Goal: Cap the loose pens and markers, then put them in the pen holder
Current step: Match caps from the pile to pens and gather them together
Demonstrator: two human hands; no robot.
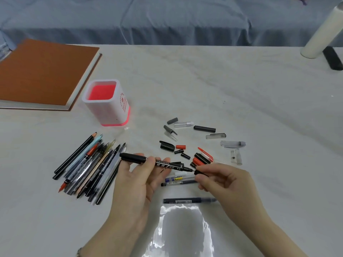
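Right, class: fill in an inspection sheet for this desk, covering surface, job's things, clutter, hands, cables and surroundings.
Surface: white cloth-covered table, creased.
Job's things: black double-ended marker, one tip bare; small black cap at that tip; white square pen holder with pink-red inside, upright, nothing seen in it; pile of pens and pencils left of the hands; loose caps scattered; clear pen and dark pen by the hands.
Clutter: brown-covered book, clear plastic bag, white roll, black block.
Hands: left hand holds the marker; right hand pinches the cap.
Cables: nothing seen.
Surroundings: blue-grey fabric behind the table.
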